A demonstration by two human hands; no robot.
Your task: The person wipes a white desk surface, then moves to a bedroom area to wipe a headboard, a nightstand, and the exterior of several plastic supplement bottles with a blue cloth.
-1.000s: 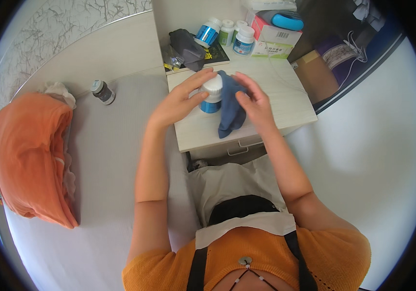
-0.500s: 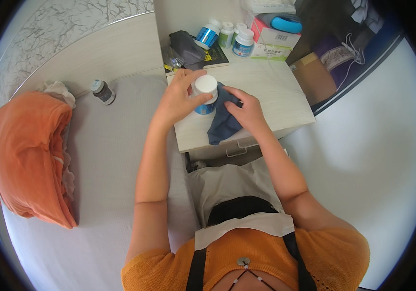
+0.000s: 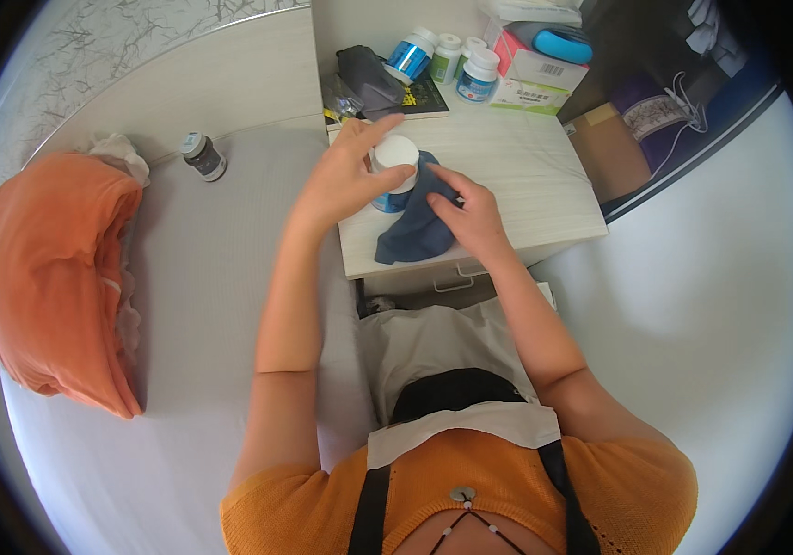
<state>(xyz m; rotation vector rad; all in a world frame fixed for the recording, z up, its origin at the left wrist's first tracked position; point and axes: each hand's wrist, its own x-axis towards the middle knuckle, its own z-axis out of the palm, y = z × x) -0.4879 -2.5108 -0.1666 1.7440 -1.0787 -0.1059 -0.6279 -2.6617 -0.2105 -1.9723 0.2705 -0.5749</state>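
Observation:
A blue bottle with a white cap [image 3: 396,154] stands upright near the left side of the pale cabinet top. My left hand [image 3: 348,176] is around its upper part, the thumb across the front of the cap and the index finger raised above it; the other fingertips are hidden. Against the bottle's right side lies a dark blue-grey cloth [image 3: 417,227], hanging in folds toward the front edge. My right hand [image 3: 470,211] pinches this cloth between thumb and fingers and presses it to the bottle.
Behind are several blue and green bottles [image 3: 476,76], stacked boxes [image 3: 535,79], a dark pouch [image 3: 370,81] and a black book [image 3: 426,98]. Left is a bed [image 3: 230,277] with a dark jar [image 3: 204,157] and folded orange bedding [image 3: 59,282]. Drawers [image 3: 442,282] sit below the cabinet top.
My left index finger has lifted from the cap and stretched out. The cloth's lower end has swung left under the bottle's front. The whole view has shifted slightly.

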